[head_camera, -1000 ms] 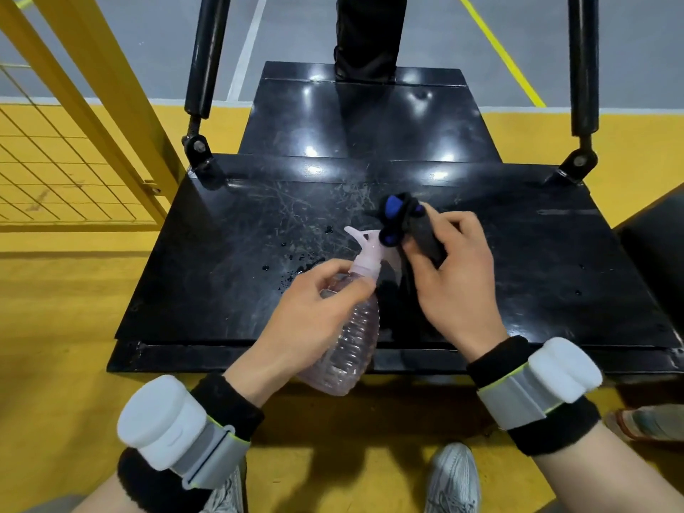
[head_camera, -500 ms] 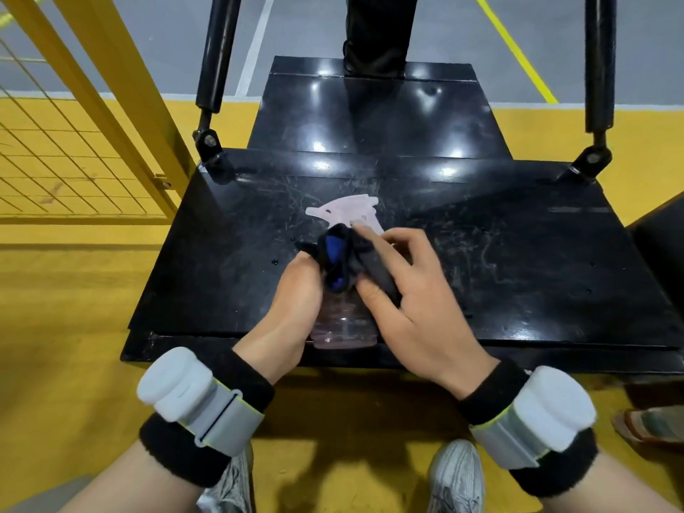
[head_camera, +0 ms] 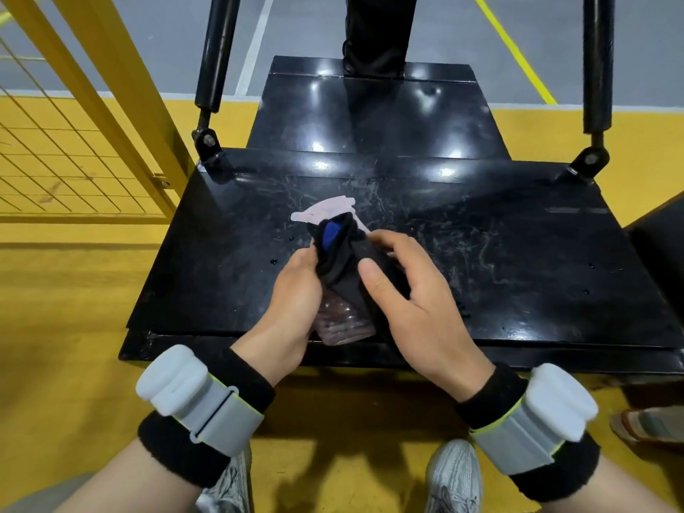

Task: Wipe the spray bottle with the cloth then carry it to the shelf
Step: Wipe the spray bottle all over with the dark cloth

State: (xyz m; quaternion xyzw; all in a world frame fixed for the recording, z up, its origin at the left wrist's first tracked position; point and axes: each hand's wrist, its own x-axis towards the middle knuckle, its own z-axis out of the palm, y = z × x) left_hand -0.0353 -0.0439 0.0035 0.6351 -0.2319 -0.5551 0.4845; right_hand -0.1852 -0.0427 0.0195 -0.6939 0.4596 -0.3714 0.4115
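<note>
The spray bottle (head_camera: 342, 325) is in front of the person, over the near edge of the black platform (head_camera: 518, 253), a little left of its middle. Its body is clear and ribbed, and its pink spray head (head_camera: 325, 213) points to the far left. Whether the base touches the platform, I cannot tell. A black cloth (head_camera: 346, 270) with a blue patch covers the neck and the upper body of the bottle, so only the lower part and the head are visible.

The left hand (head_camera: 292, 301) grips the bottle from the left side, its fingers curled round the body and mostly hidden. The right hand (head_camera: 418, 309) holds the cloth against the bottle from the right: the thumb presses on the cloth at the near side and the fingers curl over the far side. The two hands are close together, with the bottle and the cloth between them.

Each wrist carries a black band with a white and grey device, the left wrist device (head_camera: 192, 394) and the right wrist device (head_camera: 536, 412).

The platform is glossy and scratched. Two black struts rise from its far corners, the left strut (head_camera: 214, 68) and the right strut (head_camera: 596, 68). A yellow mesh fence (head_camera: 74, 149) stands at the left on the yellow floor (head_camera: 55, 309). Two grey sneakers (head_camera: 453, 475) show at the bottom. At the far end there is a leg in black trousers (head_camera: 374, 31).
</note>
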